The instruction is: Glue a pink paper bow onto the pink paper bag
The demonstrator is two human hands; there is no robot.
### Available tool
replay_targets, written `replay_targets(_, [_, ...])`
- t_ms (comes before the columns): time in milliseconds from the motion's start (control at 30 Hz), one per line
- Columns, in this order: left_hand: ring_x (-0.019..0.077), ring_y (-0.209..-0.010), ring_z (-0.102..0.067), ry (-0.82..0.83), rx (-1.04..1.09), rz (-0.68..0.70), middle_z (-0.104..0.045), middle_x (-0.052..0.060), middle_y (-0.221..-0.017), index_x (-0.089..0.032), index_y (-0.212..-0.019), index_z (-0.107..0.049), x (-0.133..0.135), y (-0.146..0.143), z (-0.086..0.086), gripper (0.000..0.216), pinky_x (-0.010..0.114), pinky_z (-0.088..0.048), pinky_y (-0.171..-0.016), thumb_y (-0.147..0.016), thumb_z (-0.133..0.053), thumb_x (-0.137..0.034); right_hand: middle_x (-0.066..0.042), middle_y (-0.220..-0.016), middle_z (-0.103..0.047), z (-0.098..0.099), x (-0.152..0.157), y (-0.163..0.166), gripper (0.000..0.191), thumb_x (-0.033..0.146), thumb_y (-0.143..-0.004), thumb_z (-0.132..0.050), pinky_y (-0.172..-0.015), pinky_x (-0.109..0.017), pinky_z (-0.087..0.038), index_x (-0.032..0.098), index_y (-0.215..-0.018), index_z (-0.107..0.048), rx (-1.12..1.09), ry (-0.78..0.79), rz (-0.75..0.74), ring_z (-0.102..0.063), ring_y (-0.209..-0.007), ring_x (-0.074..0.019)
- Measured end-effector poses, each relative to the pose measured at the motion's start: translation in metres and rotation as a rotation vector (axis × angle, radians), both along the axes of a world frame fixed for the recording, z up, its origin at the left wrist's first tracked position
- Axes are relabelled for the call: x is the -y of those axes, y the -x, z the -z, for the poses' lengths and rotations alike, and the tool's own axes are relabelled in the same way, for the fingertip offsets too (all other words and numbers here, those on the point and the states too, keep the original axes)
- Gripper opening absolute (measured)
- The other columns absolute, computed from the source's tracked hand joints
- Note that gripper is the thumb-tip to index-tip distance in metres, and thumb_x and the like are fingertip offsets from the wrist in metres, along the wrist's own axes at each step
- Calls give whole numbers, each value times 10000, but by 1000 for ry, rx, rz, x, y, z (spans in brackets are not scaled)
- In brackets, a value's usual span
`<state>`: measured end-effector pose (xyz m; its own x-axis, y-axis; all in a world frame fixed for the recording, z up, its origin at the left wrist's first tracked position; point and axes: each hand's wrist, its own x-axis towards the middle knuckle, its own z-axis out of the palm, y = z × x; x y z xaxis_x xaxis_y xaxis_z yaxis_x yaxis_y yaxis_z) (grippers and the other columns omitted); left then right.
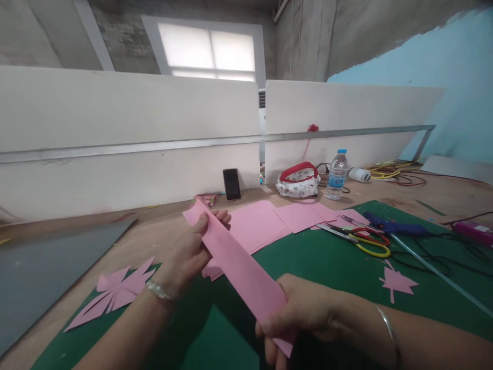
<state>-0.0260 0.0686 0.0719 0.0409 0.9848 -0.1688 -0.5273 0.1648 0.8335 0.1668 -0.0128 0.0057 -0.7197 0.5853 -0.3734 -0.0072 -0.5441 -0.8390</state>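
Note:
I hold a long folded strip of pink paper [236, 259] above the green cutting mat [316, 262]. My left hand [194, 246] pinches its far end, thumb on top. My right hand [298, 313] grips its near end, fingers wrapped under it. The strip runs diagonally between the two hands. Under it lies a stack of pink paper sheets [262, 223] on the mat. A cut pink flower shape [115, 293] lies at the mat's left edge, and a small pink leaf cut-out [396, 282] at the right.
Scissors with red and yellow handles [365, 240], a blue glue gun [396, 226] and a metal ruler [439, 275] lie at the right. A phone [231, 184], a pouch [298, 181] and a water bottle [337, 174] stand by the white partition. A grey board [46, 267] lies left.

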Motion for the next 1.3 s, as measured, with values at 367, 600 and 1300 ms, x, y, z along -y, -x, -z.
replay_targets(367, [259,-954,-656,130,-183,-7,-647,197,-1072,-104,-1013,-596,32,-36,13,380,353,-566,-775,-765,-722,-363,6,-685,-602,-11,-1,-6,79,104,-745,-504,-554,-228,-417,177,-775,-499,622,-814,226,-561,-609,-126])
replay_targets(600, [220,-884,-677,86,-275,8,-671,172,-1010,-105,-1029,-575,42,-35,9,350,326,-564,-780,-807,-681,-355,-1,-817,-605,-32,9,-14,362,408,-737,-669,-559,-240,-384,173,-988,-555,589,-773,120,-522,-678,-138])
replay_targets(1300, [293,-847,-690,105,-222,416,-725,174,-989,-80,-1052,-661,102,-2,33,365,402,-514,-844,-724,-721,-229,55,-588,-549,-18,1,-3,283,35,-537,-558,-448,-166,-289,140,-797,-591,80,-203,249,-453,-472,-47])
